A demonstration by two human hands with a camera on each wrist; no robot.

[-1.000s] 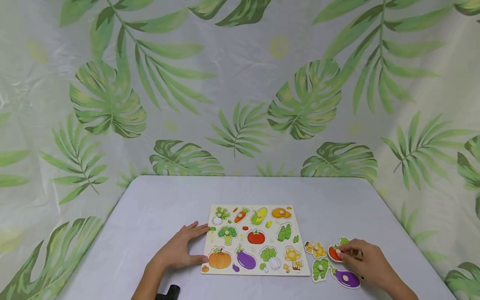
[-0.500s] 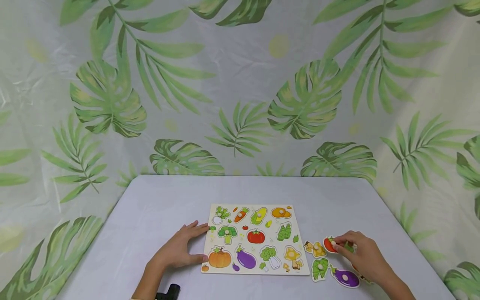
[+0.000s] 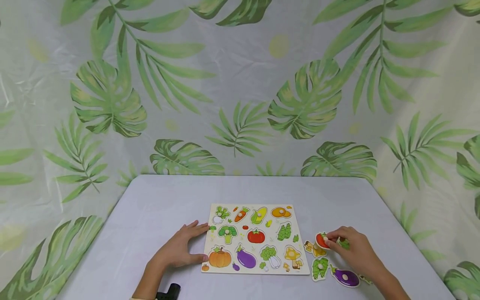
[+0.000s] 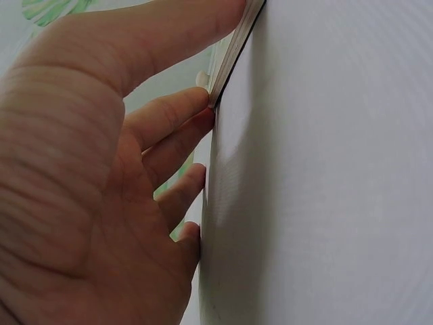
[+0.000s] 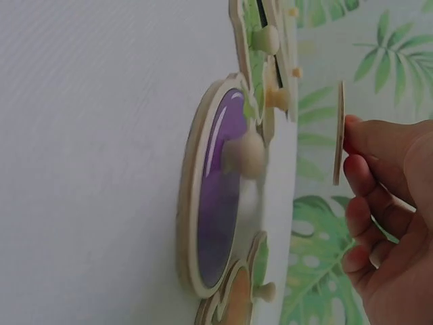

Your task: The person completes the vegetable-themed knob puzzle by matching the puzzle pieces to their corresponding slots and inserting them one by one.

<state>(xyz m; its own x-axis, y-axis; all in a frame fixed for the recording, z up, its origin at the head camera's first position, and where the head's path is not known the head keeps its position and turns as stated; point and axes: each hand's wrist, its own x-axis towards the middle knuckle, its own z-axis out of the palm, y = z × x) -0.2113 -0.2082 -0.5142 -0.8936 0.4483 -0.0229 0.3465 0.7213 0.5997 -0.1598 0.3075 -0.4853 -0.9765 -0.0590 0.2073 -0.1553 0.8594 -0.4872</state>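
Note:
My right hand (image 3: 354, 248) pinches the knob of a wooden tomato puzzle piece (image 3: 321, 240), raised over the loose pieces right of the puzzle board (image 3: 271, 233). In the right wrist view the tomato piece (image 5: 339, 132) shows edge-on, clear of the table. The left hand (image 3: 181, 248) rests against the board's left edge, thumb and fingertips spread along it; the left wrist view shows the fingers (image 4: 176, 112) reaching that edge. Below the tomato lies a mushroom piece (image 3: 319, 251), partly overlapped. An eggplant piece (image 3: 350, 280) and a green leafy piece (image 3: 320, 268) lie nearer the front.
Carrot (image 3: 241, 215), corn (image 3: 258, 216) and broccoli (image 3: 227, 234) pieces with knobs sit in the board. Partly behind my right hand is another green piece (image 3: 343, 243). An orange piece (image 5: 237, 298) lies by the eggplant. A black object (image 3: 172, 291) stands near my left wrist.
My right hand has lifted the tomato piece and carried it left, from beside the eggplant to over the mushroom piece. The left hand and the board stay in place.

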